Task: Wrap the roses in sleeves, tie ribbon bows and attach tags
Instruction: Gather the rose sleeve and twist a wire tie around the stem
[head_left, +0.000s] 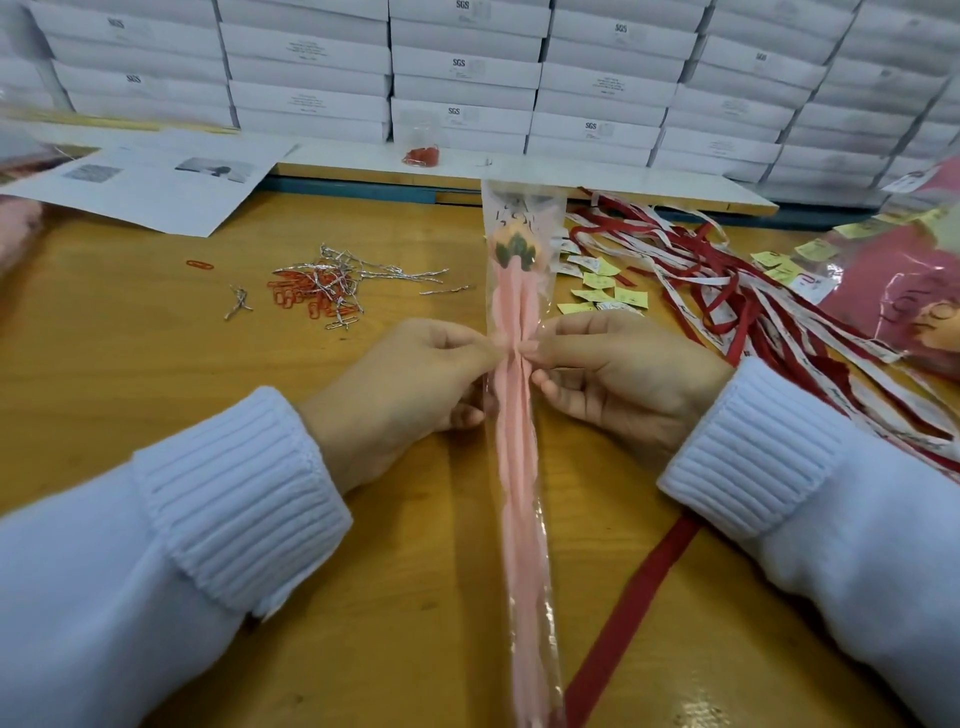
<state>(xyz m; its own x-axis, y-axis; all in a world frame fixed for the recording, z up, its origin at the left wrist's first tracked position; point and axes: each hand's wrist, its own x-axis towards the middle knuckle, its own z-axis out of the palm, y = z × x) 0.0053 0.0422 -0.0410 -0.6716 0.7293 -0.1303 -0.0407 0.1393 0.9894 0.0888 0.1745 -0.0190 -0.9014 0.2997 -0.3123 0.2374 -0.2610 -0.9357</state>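
Sleeved rose (514, 291) lies lengthwise mid-table (156, 364), bloom at far end — left hand (410, 384) and right hand (618, 379) each pinch the gathered sleeve at its waist from either side — ribbons (727, 291) and tags (597, 286) piled right.

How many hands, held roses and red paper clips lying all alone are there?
Hands: 2, the left hand and right hand
Held roses: 1, the sleeved rose
Lone clips: 1, the red paper clip
Total: 4
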